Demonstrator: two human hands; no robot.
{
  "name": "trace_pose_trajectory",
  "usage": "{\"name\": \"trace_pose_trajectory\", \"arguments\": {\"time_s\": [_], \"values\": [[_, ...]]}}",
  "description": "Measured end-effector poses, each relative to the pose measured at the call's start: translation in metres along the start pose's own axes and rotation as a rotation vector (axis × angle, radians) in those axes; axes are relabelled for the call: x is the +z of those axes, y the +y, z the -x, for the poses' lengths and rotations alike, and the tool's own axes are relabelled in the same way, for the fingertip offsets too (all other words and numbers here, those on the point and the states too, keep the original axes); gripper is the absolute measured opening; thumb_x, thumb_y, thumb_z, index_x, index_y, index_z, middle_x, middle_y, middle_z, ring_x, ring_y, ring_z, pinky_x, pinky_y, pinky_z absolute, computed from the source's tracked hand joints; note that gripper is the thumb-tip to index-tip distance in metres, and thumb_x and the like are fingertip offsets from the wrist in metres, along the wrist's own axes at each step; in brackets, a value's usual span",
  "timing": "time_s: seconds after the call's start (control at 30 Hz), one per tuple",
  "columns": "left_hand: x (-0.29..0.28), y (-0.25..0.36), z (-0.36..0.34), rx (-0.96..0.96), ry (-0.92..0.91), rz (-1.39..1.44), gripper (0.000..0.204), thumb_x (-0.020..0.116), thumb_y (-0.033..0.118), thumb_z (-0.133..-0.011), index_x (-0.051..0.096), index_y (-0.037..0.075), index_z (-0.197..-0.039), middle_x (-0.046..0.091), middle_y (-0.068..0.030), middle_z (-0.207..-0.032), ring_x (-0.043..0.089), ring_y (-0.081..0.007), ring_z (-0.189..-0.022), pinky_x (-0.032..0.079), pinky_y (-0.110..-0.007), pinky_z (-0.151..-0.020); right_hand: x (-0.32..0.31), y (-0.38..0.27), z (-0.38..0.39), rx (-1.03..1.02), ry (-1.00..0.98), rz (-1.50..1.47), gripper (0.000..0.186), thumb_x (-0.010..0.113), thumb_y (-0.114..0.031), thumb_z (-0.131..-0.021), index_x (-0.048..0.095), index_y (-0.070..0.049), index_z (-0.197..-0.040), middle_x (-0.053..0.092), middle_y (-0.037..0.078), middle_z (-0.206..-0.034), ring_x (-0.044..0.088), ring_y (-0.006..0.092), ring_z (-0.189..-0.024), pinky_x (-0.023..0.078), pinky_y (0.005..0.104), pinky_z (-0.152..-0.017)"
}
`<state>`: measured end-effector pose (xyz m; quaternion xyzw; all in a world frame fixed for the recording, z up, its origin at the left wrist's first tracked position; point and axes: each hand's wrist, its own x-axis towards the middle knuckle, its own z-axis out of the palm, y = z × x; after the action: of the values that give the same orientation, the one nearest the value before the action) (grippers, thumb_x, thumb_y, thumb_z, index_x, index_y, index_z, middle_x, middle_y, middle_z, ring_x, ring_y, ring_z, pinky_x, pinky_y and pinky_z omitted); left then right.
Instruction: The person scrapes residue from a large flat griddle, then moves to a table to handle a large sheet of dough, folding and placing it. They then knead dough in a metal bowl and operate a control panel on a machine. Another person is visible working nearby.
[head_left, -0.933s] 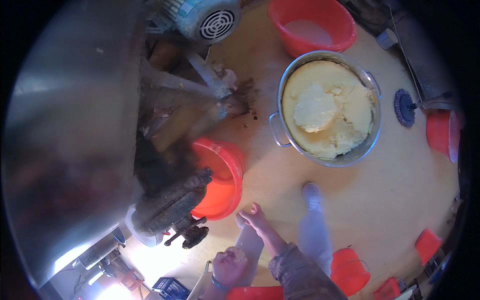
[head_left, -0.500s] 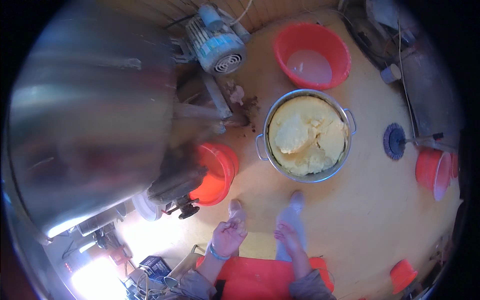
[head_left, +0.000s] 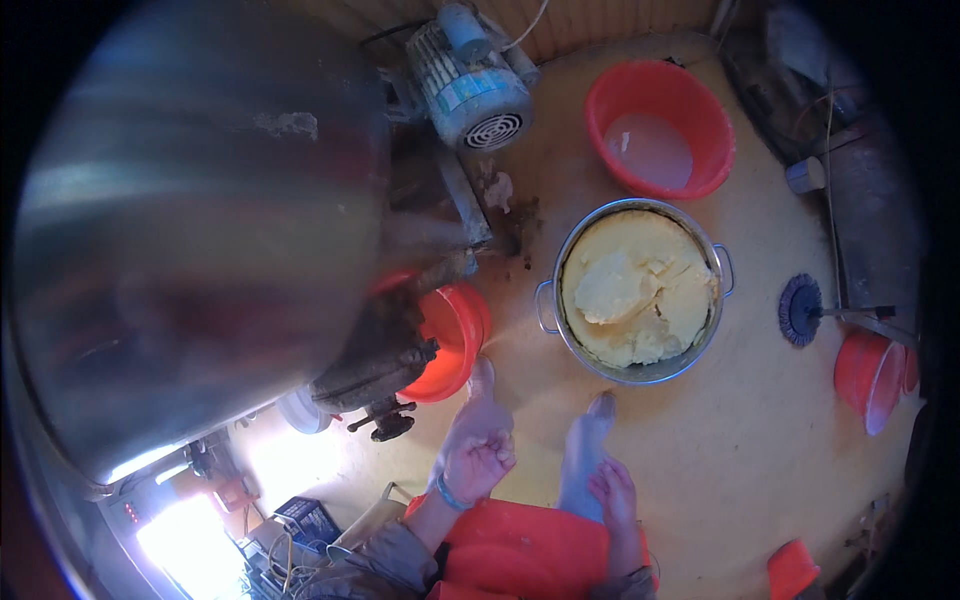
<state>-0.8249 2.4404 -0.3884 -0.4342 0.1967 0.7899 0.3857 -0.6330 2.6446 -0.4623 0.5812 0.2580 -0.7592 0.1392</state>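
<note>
My left hand (head_left: 478,468), with a light blue band at the wrist, is raised over my left leg with its fingers curled in. Whatever it may hold is hidden. Over my right leg, my right hand (head_left: 613,490) has loosely bent fingers that stand partly apart, with nothing visible in them. Neither hand touches the large metal pot (head_left: 648,378) ahead of me on the floor. A pale yellow, dough-like mass (head_left: 640,285) fills it, broken into lumps on top. Below both hands spreads a smooth red surface (head_left: 525,545); its kind is unclear.
A big metal tank (head_left: 200,230) takes up the left, with a motor (head_left: 480,95) behind and a valve (head_left: 385,415) below. Beside it stands a red bucket (head_left: 480,330). A red basin (head_left: 715,150) with whitish liquid is beyond the pot. Rightward lie a round brush (head_left: 800,310) and red buckets (head_left: 865,375).
The view has shifted, so the pot and basin sit lower and further right. My right hand has turned, its fingers now more upright. The left hand stays curled.
</note>
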Motion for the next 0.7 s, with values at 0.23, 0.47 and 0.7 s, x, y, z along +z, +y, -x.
{"name": "trace_pose_trajectory", "arguments": {"time_s": [0.23,0.47,0.7], "values": [[0.044,0.013,-0.019,0.129,-0.168,0.035,0.023,0.047,0.015,-0.079,0.055,-0.001,-0.093,0.046,-0.0071,-0.078,0.043,-0.019,-0.073,0.037,-0.032,-0.07,0.041,-0.04,0.012,-0.056,-0.07,0.022,0.032,0.055,-0.017,-0.091,0.049,-0.004,-0.119,0.056,0.007,-0.104,0.059,0.0194,-0.091,0.051,0.0319,-0.079],[0.115,0.058,-0.103,0.269,-0.357,0.13,0.035,0.049,0.011,-0.081,0.054,-0.002,-0.113,0.058,-0.0099,-0.105,0.052,-0.0228,-0.094,0.043,-0.036,-0.086,0.045,-0.136,0.049,-0.233,-0.078,0.027,0.029,0.052,-0.014,-0.092,0.049,-0.002,-0.118,0.056,0.009,-0.103,0.06,0.0177,-0.088,0.052,0.0299,-0.077],[0.171,0.111,-0.259,0.377,-0.236,0.097,0.041,0.049,0.017,-0.082,0.052,-0.002,-0.118,0.052,-0.0157,-0.124,0.049,-0.0285,-0.117,0.039,-0.041,-0.101,0.045,-0.2,0.053,-0.469,0.144,-0.063,0.025,0.049,-0.012,-0.094,0.05,0.0,-0.116,0.056,0.01,-0.101,0.06,0.0168,-0.083,0.052,0.0287,-0.074]]}}
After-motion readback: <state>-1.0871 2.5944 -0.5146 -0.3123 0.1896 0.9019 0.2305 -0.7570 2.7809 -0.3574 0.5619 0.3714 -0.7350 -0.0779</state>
